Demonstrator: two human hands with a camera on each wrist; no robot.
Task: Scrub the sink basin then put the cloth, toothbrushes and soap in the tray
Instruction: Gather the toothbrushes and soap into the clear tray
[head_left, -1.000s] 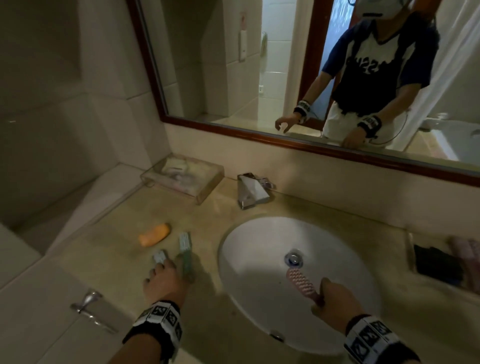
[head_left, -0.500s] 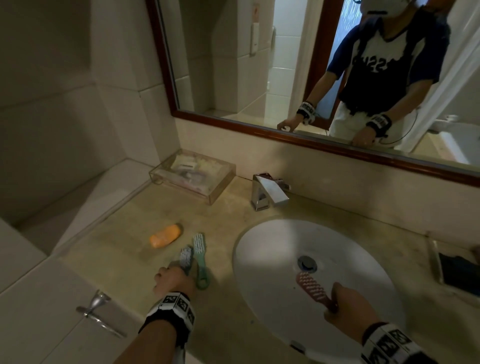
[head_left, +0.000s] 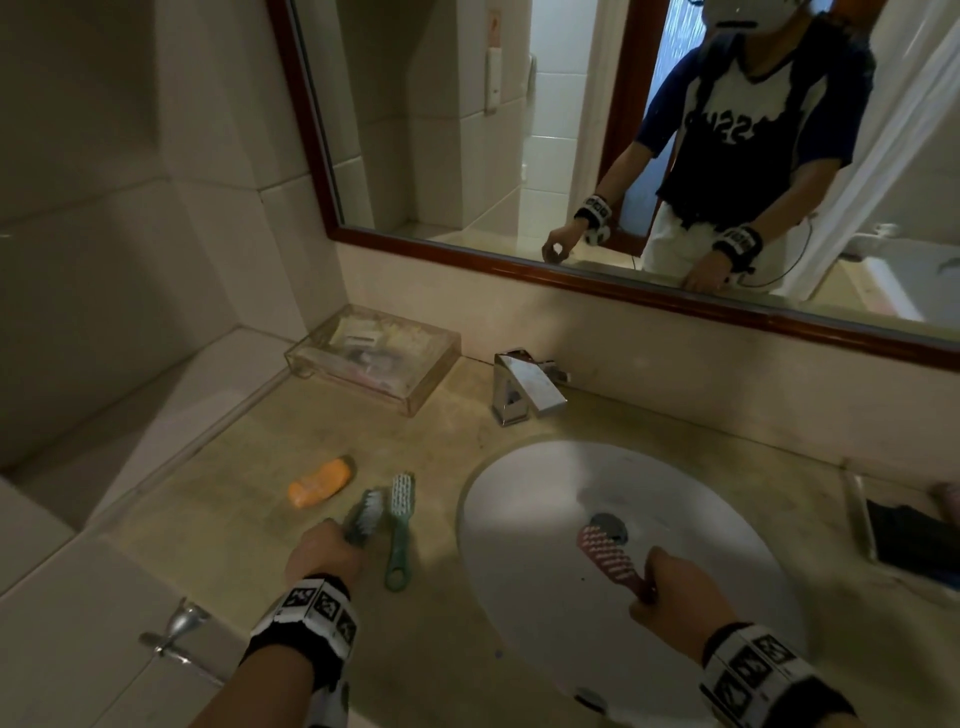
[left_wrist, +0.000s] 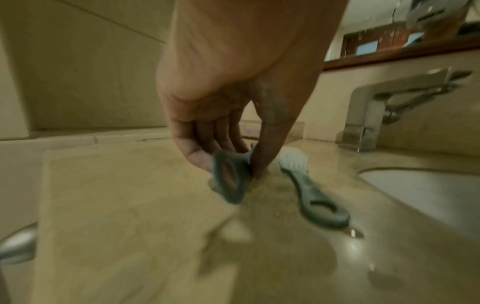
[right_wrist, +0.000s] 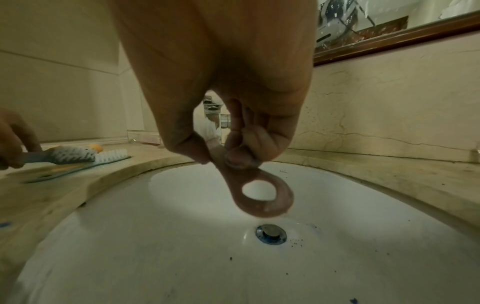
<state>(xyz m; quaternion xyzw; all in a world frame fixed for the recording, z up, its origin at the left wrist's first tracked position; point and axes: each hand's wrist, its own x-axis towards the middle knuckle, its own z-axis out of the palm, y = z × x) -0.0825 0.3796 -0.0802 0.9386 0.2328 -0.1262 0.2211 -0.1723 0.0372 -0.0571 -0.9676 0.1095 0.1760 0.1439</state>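
Note:
My left hand (head_left: 337, 540) pinches the handle of a grey toothbrush (head_left: 366, 517) on the counter left of the sink; in the left wrist view the fingertips (left_wrist: 259, 170) hold its looped end (left_wrist: 231, 176). A green toothbrush (head_left: 400, 525) lies flat just beside it. An orange soap bar (head_left: 320, 480) sits further left. My right hand (head_left: 654, 582) grips a pink toothbrush (head_left: 608, 551) over the white sink basin (head_left: 545, 597), bristles near the drain (right_wrist: 271, 234). A dark cloth (head_left: 909, 535) lies in a tray (head_left: 857, 514) at the right edge.
A clear box (head_left: 415, 395) holding small toiletries stands at the back left of the counter. The chrome faucet (head_left: 524, 387) rises behind the basin. A framed mirror (head_left: 467, 254) runs along the wall. Dark specks dot the basin floor.
My left hand has closed on the grey toothbrush and raised its head off the counter. The right hand stays over the basin with the pink toothbrush.

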